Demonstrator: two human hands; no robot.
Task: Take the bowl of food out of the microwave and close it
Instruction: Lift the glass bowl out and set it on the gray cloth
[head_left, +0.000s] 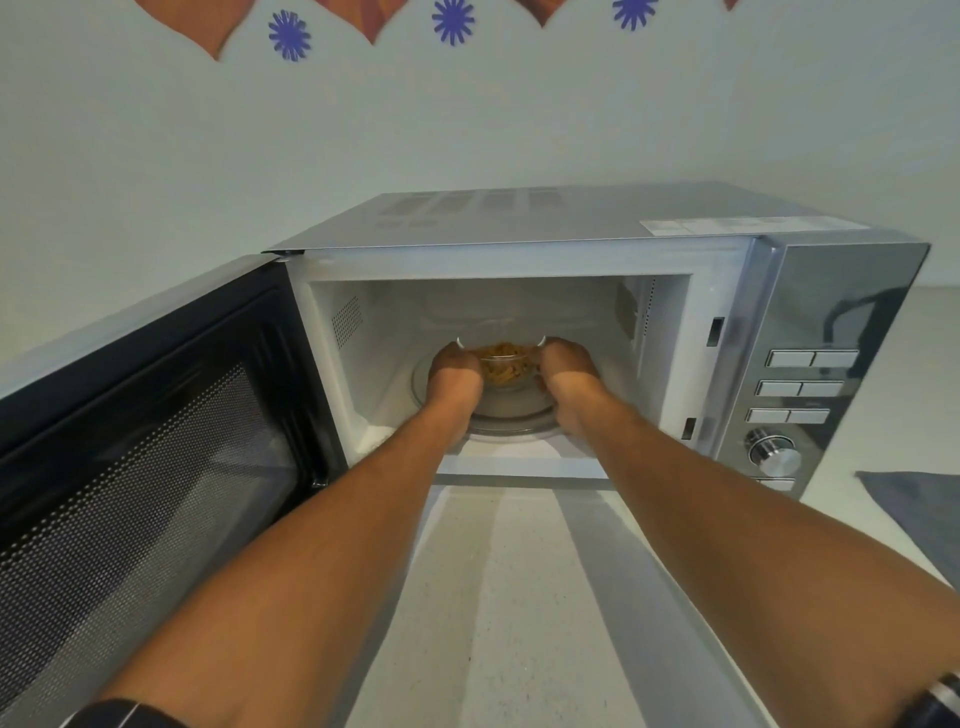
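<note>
A: Where is the bowl of food?

B: Inside the microwave, on the glass turntable at the middle of the cavity floor. It is a clear glass bowl with orange-brown food in it.

A: And the hands?

B: Both are reached into the microwave. The left hand is curled against the bowl's left side, the right hand against its right side, fingers wrapped round the glass so the bowl sits clasped between them. I cannot tell whether the bowl is lifted off the turntable or resting on it.

A: The door?

B: The microwave's door is swung wide open to the left of the cavity, its dotted window facing the camera.

A: Anything else near the microwave?

B: Its control panel with buttons and a silver knob is right of the cavity. A grey cloth lies on the counter to the microwave's right. On the wall behind and above the microwave are purple flower shapes.
</note>
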